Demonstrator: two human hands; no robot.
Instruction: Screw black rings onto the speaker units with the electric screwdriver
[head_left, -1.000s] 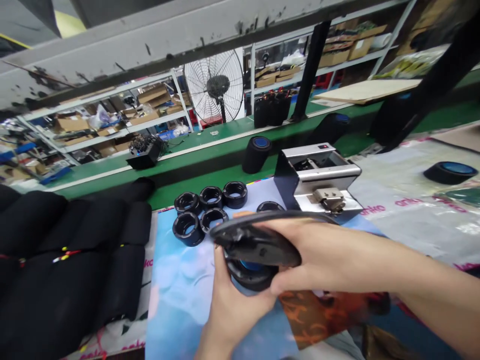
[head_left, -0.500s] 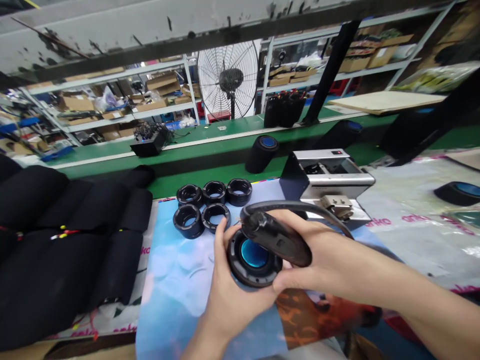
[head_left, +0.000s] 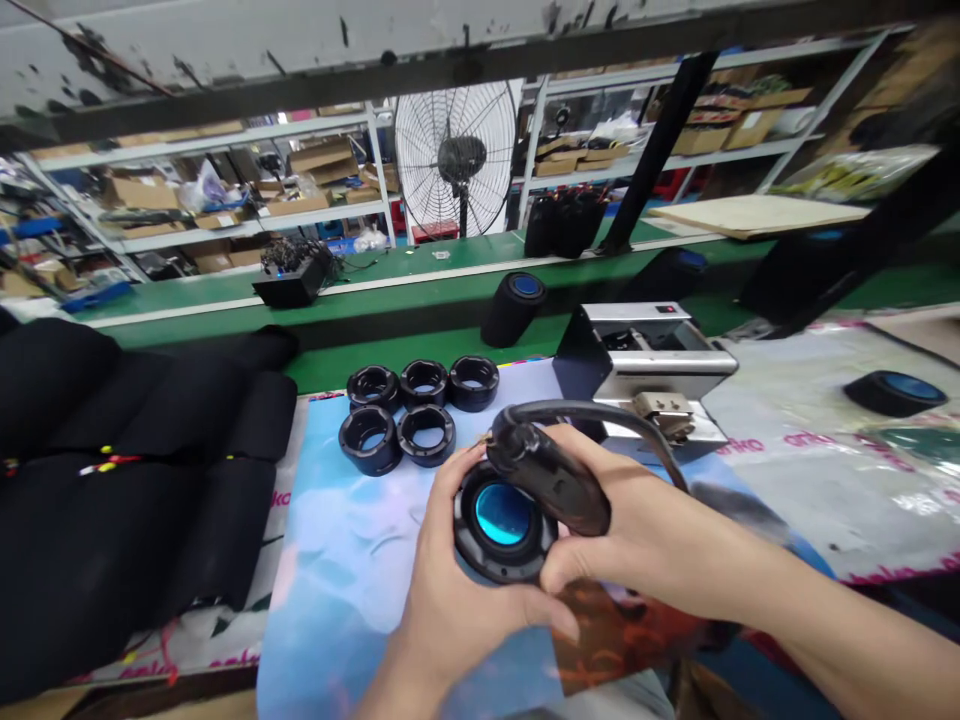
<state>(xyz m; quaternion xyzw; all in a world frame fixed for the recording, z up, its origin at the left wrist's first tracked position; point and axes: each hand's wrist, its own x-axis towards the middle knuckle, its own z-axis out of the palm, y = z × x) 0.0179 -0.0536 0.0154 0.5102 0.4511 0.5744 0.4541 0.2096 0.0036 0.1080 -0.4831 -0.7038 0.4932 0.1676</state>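
My left hand [head_left: 450,600] is wrapped round the left side of a round black speaker [head_left: 499,570], its thumb stretched out below the rim. The speaker's end faces up, with a shiny blue disc in the middle of a black ring. My right hand [head_left: 630,530] grips a black corded electric screwdriver [head_left: 562,485], and its thumb rests by the speaker's right rim. The tool body covers the speaker's upper right edge; its bit is hidden. Several black plastic rings [head_left: 426,437] stand in two rows just beyond my left hand, on a blue printed sheet [head_left: 337,560].
A silver screw feeder [head_left: 652,365] stands behind my right hand. Black fabric-covered pieces [head_left: 97,540] are piled at the left. Behind, a black speaker with a blue top [head_left: 514,310] leans on the green bench [head_left: 352,350]. Another blue-topped piece [head_left: 896,392] lies at right.
My left thumb has moved off the speaker's lower rim and now stretches out to the right. The speaker and screwdriver have shifted slightly left in view, as has the whole scene.
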